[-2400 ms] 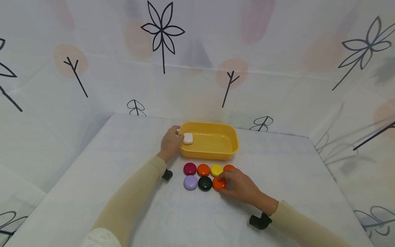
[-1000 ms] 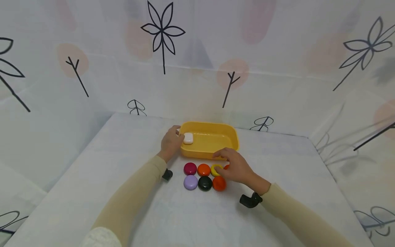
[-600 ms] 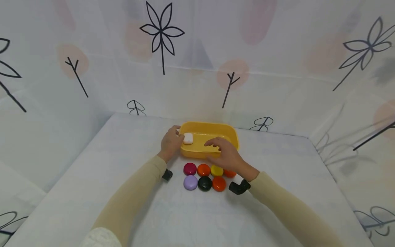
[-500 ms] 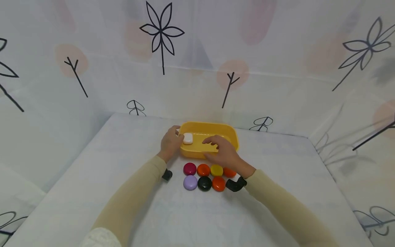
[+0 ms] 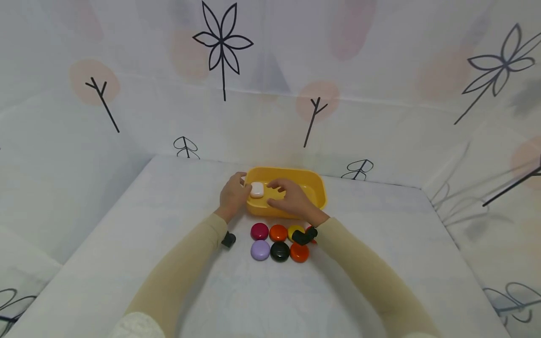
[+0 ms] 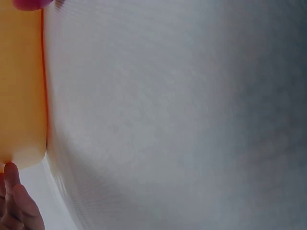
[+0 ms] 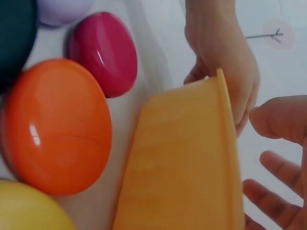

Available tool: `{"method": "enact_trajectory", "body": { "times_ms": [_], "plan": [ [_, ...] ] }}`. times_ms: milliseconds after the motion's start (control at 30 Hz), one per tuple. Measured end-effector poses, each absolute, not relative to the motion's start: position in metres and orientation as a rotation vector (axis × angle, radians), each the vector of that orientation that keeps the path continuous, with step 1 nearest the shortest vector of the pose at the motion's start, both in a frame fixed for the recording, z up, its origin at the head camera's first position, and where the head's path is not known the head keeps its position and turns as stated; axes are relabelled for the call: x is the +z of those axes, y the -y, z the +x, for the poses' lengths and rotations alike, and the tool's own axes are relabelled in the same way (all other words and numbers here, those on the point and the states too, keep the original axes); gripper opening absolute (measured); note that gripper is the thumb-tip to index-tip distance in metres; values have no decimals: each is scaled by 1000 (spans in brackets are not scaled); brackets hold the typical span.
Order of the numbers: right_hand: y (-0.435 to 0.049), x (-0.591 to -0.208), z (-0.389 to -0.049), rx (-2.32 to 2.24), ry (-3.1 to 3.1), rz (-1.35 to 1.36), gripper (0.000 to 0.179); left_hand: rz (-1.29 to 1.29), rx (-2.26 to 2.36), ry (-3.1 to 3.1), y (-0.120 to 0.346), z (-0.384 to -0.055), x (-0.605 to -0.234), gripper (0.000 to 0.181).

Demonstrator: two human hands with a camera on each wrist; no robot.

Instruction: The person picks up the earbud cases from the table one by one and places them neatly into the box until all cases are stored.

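Observation:
My left hand [image 5: 233, 193] holds the left end of a yellow plastic tray [image 5: 291, 171], thumb at the rim and fingers along the outside. A white rounded-square piece [image 5: 257, 190] lies inside that end, close to the thumb. Over the tray's middle hovers my right hand [image 5: 292, 199], fingers spread in a loose curve with nothing between them. In the right wrist view its thumb [image 7: 278, 119] and fingertips show beyond the tray's rim. Two rows of glossy discs sit in front of the tray: magenta [image 5: 259, 231], orange [image 5: 278, 233] and yellow [image 5: 293, 230] among them.
The front row has a lilac disc [image 5: 260, 250], a black disc [image 5: 280, 252] and another orange disc [image 5: 299, 252]. A black wrist camera [image 5: 304, 236] overlaps the yellow disc and an orange-red one behind it. A white patterned cloth backs the white table [image 5: 363, 281].
From the front right disc, my right hand has moved forward and left to above the tray, holding nothing. My left hand, the tray, the white piece and the discs stay in place.

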State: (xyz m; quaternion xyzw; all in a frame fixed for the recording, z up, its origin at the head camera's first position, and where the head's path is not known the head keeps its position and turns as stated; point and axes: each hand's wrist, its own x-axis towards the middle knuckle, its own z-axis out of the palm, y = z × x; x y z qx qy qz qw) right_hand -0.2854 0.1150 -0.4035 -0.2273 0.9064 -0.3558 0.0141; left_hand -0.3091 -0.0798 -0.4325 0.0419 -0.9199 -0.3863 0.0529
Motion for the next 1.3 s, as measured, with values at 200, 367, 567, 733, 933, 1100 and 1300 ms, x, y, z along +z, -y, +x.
{"method": "enact_trajectory", "body": {
  "times_ms": [200, 367, 567, 733, 933, 1100, 1300],
  "plan": [
    [-106, -411, -297, -1143, -2798, -694, 44, 103, -1160, 2799, 80, -308, -433, 47],
    [-100, -416, -309, -1139, -2797, -643, 45, 89, -1153, 2797, 81, -307, -433, 47],
    [-92, -419, -321, -1110, -2784, -582, 46, 104, -1140, 2792, 79, -307, -433, 46],
    [-87, -422, -327, -1098, -2781, -515, 44, 121, -1138, 2808, 79, -306, -433, 46],
    [-80, -424, -335, -1050, -2790, -438, 50, 92, -1128, 2799, 82, -309, -432, 47],
    [-73, -427, -340, -1037, -2801, -403, 53, 87, -1115, 2805, 83, -312, -433, 48],
    [-69, -428, -344, -1006, -2795, -416, 52, 92, -1097, 2817, 83, -316, -435, 48]
  ]
}}
